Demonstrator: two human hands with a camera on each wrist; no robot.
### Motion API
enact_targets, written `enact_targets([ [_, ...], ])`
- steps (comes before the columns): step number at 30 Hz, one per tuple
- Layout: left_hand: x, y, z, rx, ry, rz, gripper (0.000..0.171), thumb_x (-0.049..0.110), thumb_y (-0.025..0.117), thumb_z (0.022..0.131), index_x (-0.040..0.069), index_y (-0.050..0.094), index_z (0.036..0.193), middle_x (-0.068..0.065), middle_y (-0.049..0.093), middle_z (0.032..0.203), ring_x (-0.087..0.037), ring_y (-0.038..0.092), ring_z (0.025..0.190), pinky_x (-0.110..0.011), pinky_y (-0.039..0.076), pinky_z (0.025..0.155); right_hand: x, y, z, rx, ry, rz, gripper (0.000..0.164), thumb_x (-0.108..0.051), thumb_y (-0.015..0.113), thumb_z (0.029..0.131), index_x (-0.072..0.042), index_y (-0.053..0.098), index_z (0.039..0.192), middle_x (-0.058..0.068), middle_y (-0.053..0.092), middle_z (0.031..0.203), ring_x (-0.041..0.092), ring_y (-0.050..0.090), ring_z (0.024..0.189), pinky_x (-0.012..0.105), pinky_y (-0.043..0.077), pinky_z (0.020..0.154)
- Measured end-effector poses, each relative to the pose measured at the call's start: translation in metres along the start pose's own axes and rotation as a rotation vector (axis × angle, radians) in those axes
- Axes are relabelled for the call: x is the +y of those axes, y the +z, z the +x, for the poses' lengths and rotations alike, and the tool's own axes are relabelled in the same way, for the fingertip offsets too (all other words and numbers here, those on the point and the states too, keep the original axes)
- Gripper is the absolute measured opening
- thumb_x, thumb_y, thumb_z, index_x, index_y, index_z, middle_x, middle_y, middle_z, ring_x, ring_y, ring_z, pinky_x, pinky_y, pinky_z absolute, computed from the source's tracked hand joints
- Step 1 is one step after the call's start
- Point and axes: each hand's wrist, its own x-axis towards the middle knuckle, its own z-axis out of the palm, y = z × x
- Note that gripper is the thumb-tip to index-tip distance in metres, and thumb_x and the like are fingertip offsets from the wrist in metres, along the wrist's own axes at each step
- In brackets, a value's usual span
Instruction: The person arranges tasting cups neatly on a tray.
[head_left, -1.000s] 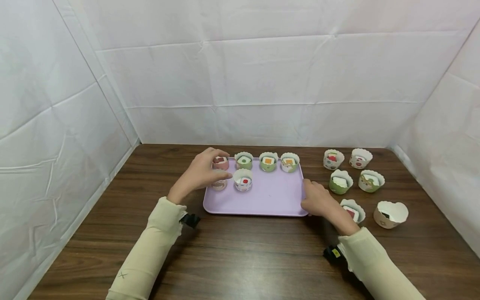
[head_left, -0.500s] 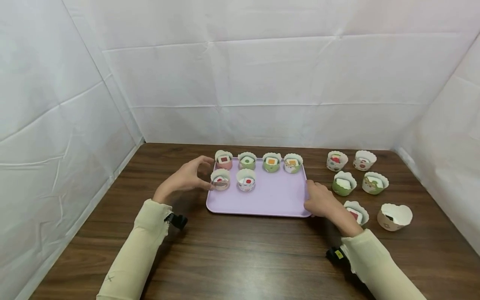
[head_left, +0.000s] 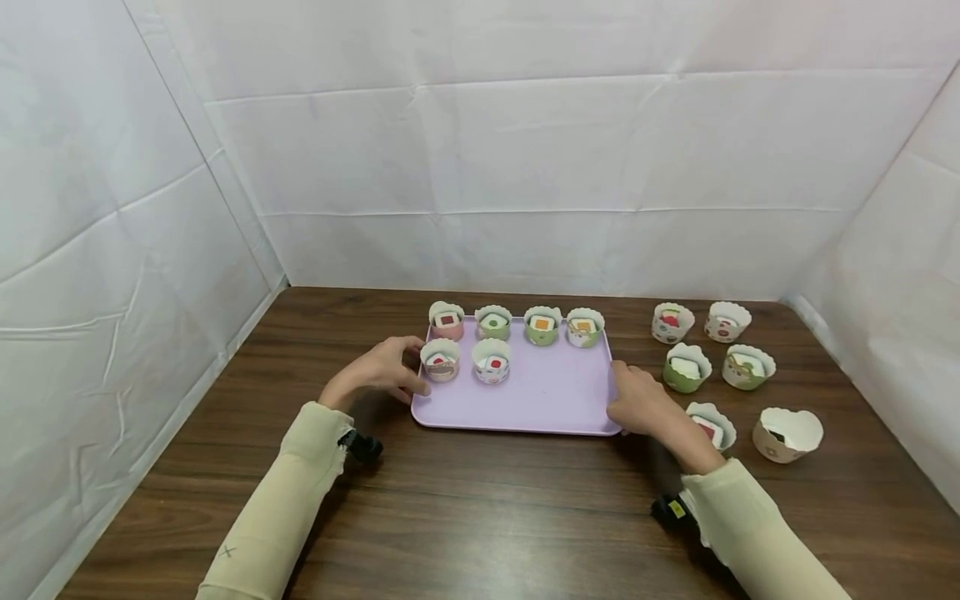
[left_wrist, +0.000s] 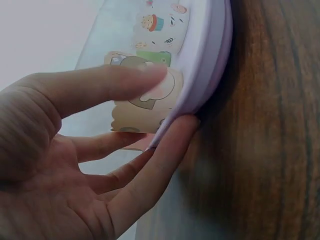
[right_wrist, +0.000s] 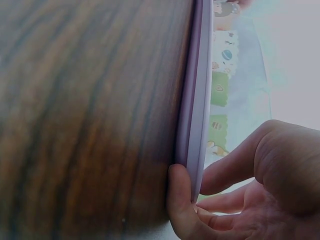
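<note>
A lilac tray (head_left: 540,400) lies on the wooden table, bearing two rows of scalloped paper cups with small white pieces inside. My left hand (head_left: 380,371) holds the tray's left edge: the thumb (left_wrist: 125,82) reaches over the rim, overlapping the front-left cup (left_wrist: 142,112) in the left wrist view, and a finger (left_wrist: 175,145) presses up under the rim. At the opposite edge my right hand (head_left: 641,400) grips the tray, its thumb (right_wrist: 230,167) inside the rim and fingers on the outside. Behind the front-left cup stands a pink cup (head_left: 447,322); beside it, a patterned white cup (head_left: 491,362).
Several more paper cups stand on the table right of the tray, among them a green cup (head_left: 686,370) and a larger beige cup (head_left: 786,435). One patterned cup (head_left: 712,427) sits close behind my right wrist. White cloth (head_left: 525,167) walls enclose the table's back and sides.
My left hand has drawn back from over the left cups and lowered to the tray's left edge, now holding it. My right hand stays on the right edge. The head view has shifted slightly.
</note>
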Motion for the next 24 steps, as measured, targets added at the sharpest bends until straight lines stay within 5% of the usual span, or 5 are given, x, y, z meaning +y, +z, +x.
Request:
enact_targets([
  [16,-0.0051,0.0068,0.0072,0.016,0.022,0.094,0.061,-0.008,0.07,0.074,-0.002,0.049,0.131,-0.022,0.048,0.131,-0.028,0.06,0.096,-0.035,0.062,0.065,0.0022,0.0003,0.0014,-0.006,-0.001,0.03,0.066,0.001,0.05,0.077,0.016,0.031,0.138,0.037,0.048,0.123,0.022,0.06,0.068,0.024,0.053,0.045],
  [24,-0.0065,0.0052,0.0079,0.0,0.027,0.049,0.059,-0.008,0.071,0.074,-0.002,0.049,0.129,-0.022,0.048,0.128,-0.027,0.06,0.093,-0.037,0.062,0.066,-0.0018,-0.0055,0.0002,0.01,-0.015,-0.085,0.062,-0.009,0.056,0.078,0.016,0.04,0.132,0.033,0.055,0.115,0.03,0.058,0.084,0.036,0.053,0.064],
])
